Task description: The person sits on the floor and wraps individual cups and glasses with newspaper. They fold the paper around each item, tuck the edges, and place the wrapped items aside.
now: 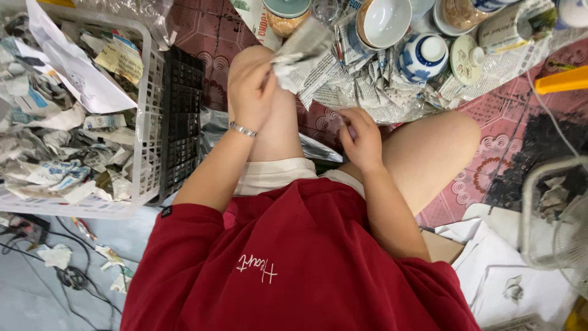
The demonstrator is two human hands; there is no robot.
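A patterned red tile floor (527,104) carries spread newspaper with a white bowl (384,21) and a blue-and-white lidded pot (422,56). The left hand (250,86) hangs above the knee, its fingers (269,73) closed on a crumpled newspaper sheet (303,52). The right hand (361,138) rests near the other thigh, fingers curled, holding nothing visible. A white plastic basket (144,122) of crumpled paper stands at the left.
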